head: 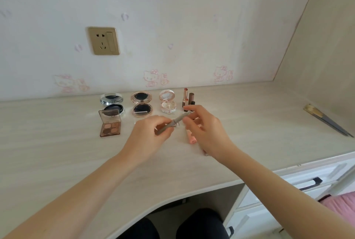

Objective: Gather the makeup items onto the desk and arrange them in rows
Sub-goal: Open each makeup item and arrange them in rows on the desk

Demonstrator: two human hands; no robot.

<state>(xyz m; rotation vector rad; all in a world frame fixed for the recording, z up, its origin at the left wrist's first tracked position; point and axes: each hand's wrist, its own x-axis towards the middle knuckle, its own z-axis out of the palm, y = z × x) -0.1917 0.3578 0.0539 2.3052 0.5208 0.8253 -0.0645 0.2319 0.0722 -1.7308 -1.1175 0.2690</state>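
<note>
Holding: both hands are gripping a slim grey-brown pencil (179, 120) above the table (57, 142), in front and to the right of the rose-gold compact (141, 104).
Left hand (151, 133): pinching the pencil's lower end between thumb and fingertips.
Right hand (203, 129): appearing to be pinching the upper end with thumb and forefinger.
Handling: the pencil is looking light, stiff and smooth-barrelled, so it is likely to roll when laid down. The mid-barrel is offering the safest hold, since pulling at the ends is risking a loosened cap.
Neighbours: an eyeshadow palette (109, 124) is lying open in front and to the left of the compact. A pink tube (191, 138) is lying to its right, under the right hand.
</note>
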